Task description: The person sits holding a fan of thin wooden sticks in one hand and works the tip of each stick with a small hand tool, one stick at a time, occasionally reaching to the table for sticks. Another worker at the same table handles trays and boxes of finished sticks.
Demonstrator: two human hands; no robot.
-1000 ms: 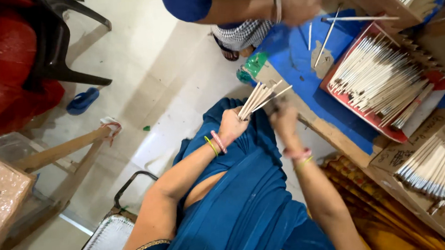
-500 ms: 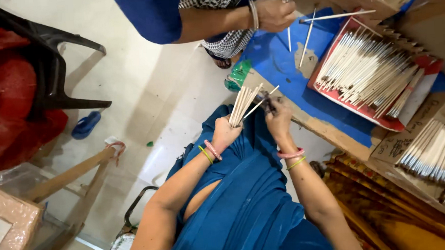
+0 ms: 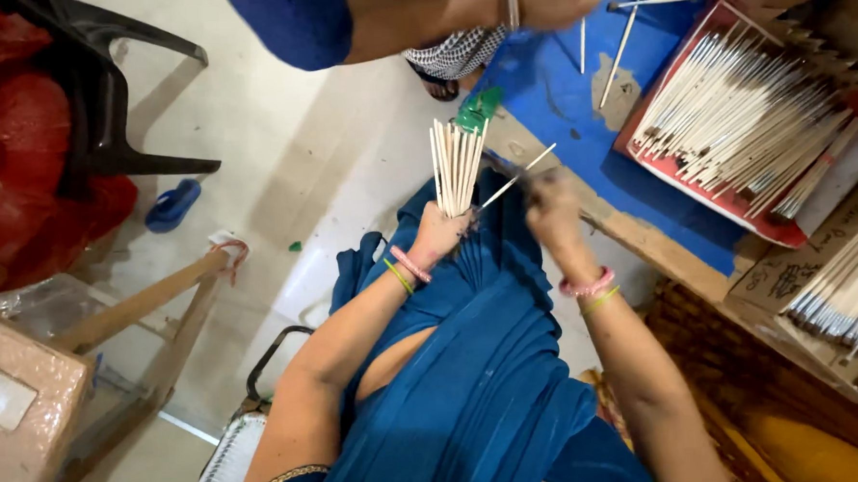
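Sticks point(image 3: 457, 167), roughly a dozen pale ones in one bundle, are gripped upright in the closed left hand point(image 3: 438, 233), long axes pointing away over the lap. One single stick point(image 3: 518, 176) is pinched in the blurred right hand point(image 3: 553, 211), slanting up-right. Beyond, a red tray point(image 3: 736, 210) of many sticks lies on the blue mat point(image 3: 557, 91), near the table edge; open floor point(image 3: 290, 160) lies left.

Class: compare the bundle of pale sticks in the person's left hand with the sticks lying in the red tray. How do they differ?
The bundle stands upright, gripped in the left hand; the tray sticks lie flat and slanted in the red tray. The bundle holds few sticks; the tray holds many more. Both are thin and pale.
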